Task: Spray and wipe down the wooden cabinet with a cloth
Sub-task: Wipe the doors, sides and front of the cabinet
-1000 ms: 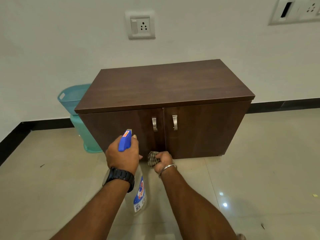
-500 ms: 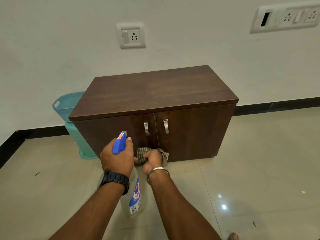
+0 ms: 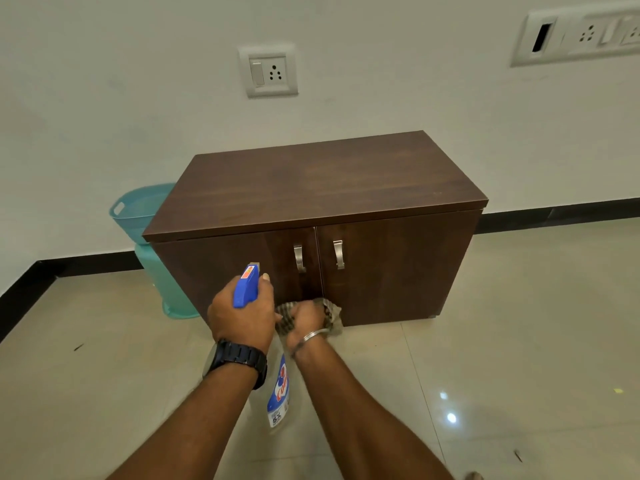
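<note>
A dark brown wooden cabinet (image 3: 311,188) with two doors and two metal handles stands against the white wall. My left hand (image 3: 242,313) grips a clear spray bottle (image 3: 278,393) by its blue trigger head, nozzle aimed at the left door. My right hand (image 3: 306,322) clutches a bunched checked cloth (image 3: 332,311) low in front of the doors, near the cabinet's bottom edge. The bottle's body hangs between my forearms.
A teal plastic bin (image 3: 145,216) stands left of the cabinet, against the wall. A switch socket (image 3: 268,71) is on the wall above, and a longer socket panel (image 3: 581,34) is at the upper right. Glossy beige floor tiles spread all around, with a black skirting along the wall.
The view has pulled back and tilted up, so the cabinet looks smaller and lower. The cloth in my right hand shifted slightly left, then back toward the door seam. Both grips are unchanged.
</note>
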